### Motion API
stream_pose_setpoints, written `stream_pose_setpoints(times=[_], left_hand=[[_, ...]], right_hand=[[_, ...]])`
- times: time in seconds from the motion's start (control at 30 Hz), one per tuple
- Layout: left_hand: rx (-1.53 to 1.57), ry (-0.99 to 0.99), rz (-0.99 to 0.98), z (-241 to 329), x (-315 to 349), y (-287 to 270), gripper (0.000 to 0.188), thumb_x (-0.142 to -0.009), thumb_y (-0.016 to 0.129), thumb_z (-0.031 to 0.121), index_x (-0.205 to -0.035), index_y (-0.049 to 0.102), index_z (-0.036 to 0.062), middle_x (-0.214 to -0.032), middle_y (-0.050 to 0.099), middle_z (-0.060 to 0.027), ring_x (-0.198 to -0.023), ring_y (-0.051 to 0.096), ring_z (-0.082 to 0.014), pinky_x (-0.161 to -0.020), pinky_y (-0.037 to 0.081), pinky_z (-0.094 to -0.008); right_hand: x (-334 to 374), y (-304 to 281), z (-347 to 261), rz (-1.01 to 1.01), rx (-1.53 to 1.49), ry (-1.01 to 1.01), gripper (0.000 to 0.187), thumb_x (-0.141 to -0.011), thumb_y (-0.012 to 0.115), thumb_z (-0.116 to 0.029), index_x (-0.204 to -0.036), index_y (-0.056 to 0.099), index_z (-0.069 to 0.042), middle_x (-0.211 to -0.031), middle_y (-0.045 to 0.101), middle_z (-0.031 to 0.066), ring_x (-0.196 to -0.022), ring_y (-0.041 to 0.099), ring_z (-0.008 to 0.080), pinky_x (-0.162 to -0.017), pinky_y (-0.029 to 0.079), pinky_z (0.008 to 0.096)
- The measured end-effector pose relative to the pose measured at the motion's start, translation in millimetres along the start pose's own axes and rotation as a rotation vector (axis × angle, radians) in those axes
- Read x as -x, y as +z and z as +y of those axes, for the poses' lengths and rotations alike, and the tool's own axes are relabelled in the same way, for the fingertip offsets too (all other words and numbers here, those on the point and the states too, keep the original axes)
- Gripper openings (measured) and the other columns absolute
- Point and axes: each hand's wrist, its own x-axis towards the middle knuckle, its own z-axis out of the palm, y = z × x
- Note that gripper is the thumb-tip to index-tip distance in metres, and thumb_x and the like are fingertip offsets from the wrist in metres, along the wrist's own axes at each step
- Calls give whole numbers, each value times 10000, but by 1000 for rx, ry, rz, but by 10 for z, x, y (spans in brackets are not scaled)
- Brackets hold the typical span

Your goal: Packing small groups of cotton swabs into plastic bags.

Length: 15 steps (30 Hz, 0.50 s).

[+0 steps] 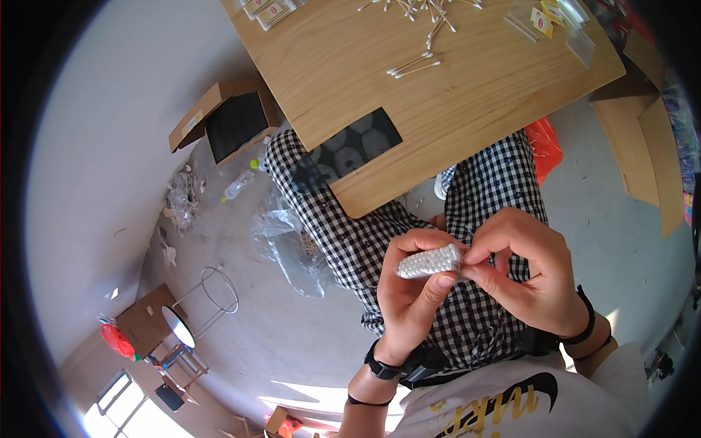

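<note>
A clear-wrapped pack of cotton swabs lies across my left hand, its rows of white tips facing up. My left fingers curl behind the pack and the thumb presses its near side. At the pack's right end, my right hand pinches the clear wrapping between thumb and forefinger. Both hands are above my lap, short of the wooden table. Loose cotton swabs lie on that table, with more scattered near its far edge.
Packed swabs sit at the table's far left. Clear sleeves and yellow-white cards lie far right. A dark panel is set in the table. Cardboard boxes flank it; a plastic bag lies on the floor.
</note>
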Motion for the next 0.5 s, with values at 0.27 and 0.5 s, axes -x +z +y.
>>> stream_pose_setpoints(times=[0.27,0.5], left_hand=[[321,-108,229,-38,-86,-63,458,-823,770,283,-1143,516,75,-1047,599,-74,-974,568,-198,-882,485,-356],[371,-58,267,5,-229,-22,397,-824,757,121,-1138,515,106,-1054,577,-54,-1019,564,-185,-915,471,-346]], right_hand=[[8,88,99,133,-148,14,473,-739,824,-191,-1122,606,-20,-1070,610,64,-924,580,148,-708,443,263],[-27,95,300,56,-216,155,345,-793,786,-144,-1060,617,-7,-967,638,51,-880,594,115,-740,457,253]])
